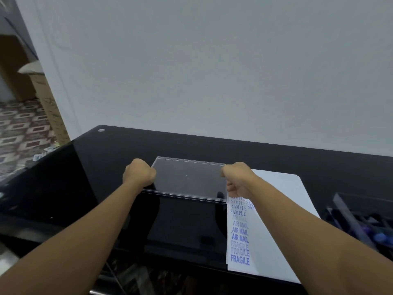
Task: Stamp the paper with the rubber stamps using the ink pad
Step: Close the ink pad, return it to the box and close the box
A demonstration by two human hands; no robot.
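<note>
The left hand (139, 174) and right hand (236, 179) grip a clear box (189, 179) by its short sides, fingers curled round the edges at its 9 and 3 o'clock. The paper (276, 209) lies at the box's 3 o'clock, its left edge under the right hand, with rows of blue print along it.

The slick plastic could slip, or its right edge could drag the paper and smear any wet ink.

Bare table (102, 177) lies at 9 and 6 o'clock. The wall (212, 71) closes off 12, and a blurred bin (361, 220) crowds far 3.

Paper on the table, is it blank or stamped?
Stamped. The paper shows blue SAMPLE, AIR MAIL and FRAGILE marks down its left side; the rest that shows looks blank.
</note>
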